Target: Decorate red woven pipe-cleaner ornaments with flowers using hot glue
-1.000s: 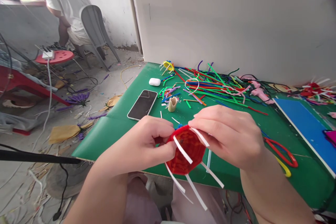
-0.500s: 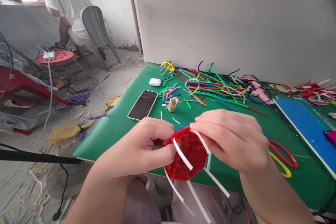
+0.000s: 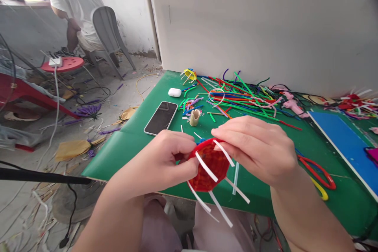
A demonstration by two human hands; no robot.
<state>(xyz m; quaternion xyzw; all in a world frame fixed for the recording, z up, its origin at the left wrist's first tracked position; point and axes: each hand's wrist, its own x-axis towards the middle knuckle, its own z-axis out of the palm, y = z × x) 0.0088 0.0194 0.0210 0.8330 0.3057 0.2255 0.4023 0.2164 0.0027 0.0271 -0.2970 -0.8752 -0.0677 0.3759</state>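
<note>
A red woven octagonal piece (image 3: pixel 210 166) with several white strips sticking out hangs over the near edge of the green table (image 3: pixel 126 145). My left hand (image 3: pixel 165 161) pinches its left rim, fingers closed. My right hand (image 3: pixel 256 151) grips its upper right rim and a white strip (image 3: pixel 223 152), fingers closed. A bit of blue shows at the top of the piece.
A phone (image 3: pixel 161 117), a white earbud case (image 3: pixel 174 92), a small beige tube (image 3: pixel 194 117), a heap of coloured sticks (image 3: pixel 239 96), a pink glue gun (image 3: pixel 291 104), a blue board (image 3: pixel 345 141) and red and yellow loops (image 3: pixel 320 173) lie on the table. A person sits on a grey chair (image 3: pixel 108 35) far left.
The red piece dipped a little half a second ago and is now raised again and tilted; my right hand's fingers shifted along its top rim.
</note>
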